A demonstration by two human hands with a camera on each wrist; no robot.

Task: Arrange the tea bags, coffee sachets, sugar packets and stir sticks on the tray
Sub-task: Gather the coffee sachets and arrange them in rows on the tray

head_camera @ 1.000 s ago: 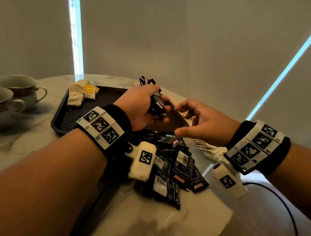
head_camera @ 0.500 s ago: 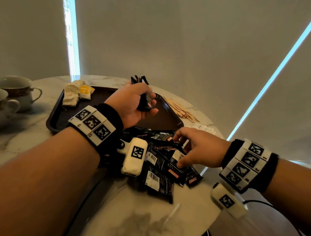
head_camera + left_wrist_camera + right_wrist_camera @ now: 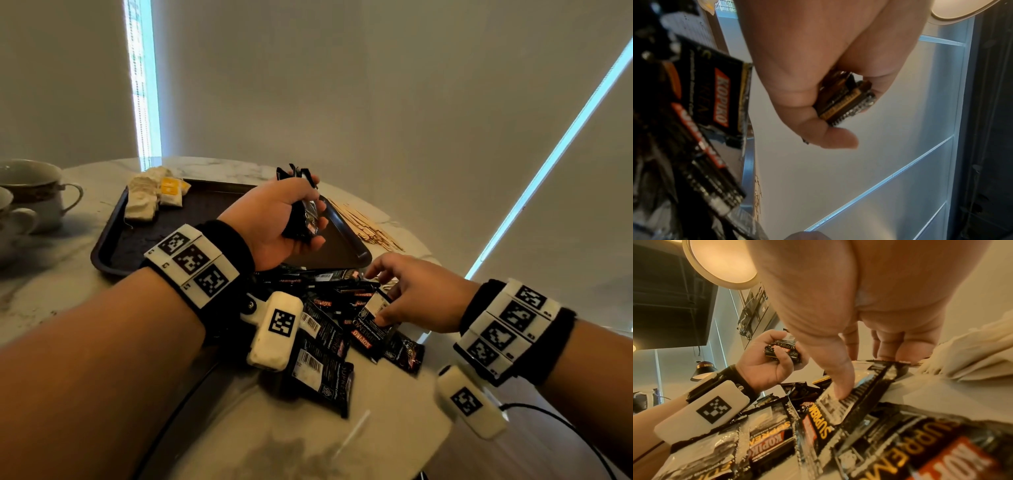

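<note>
My left hand [image 3: 274, 219] hovers over the right part of the dark tray [image 3: 113, 246] and grips a bundle of black coffee sachets [image 3: 305, 219], seen end-on in the left wrist view [image 3: 846, 102]. My right hand [image 3: 411, 294] is down on the pile of coffee sachets [image 3: 322, 359] on the table in front of the tray. Its thumb and fingers pinch one sachet [image 3: 375, 305], thumb on top and fingers at the far edge [image 3: 863, 386]. Tea bags [image 3: 147, 198] lie in the tray's far left corner. Wooden stir sticks [image 3: 363, 226] lie right of the tray. White packets [image 3: 972, 356] lie beside the right hand.
Two teacups [image 3: 34, 198] stand on the marble table left of the tray. The round table's edge runs close to the right of the sachet pile. A black cable [image 3: 548, 418] hangs below my right wrist.
My right hand dropped from beside the left hand down to the sachet pile and took hold of a sachet. The left hand kept its bundle over the tray.
</note>
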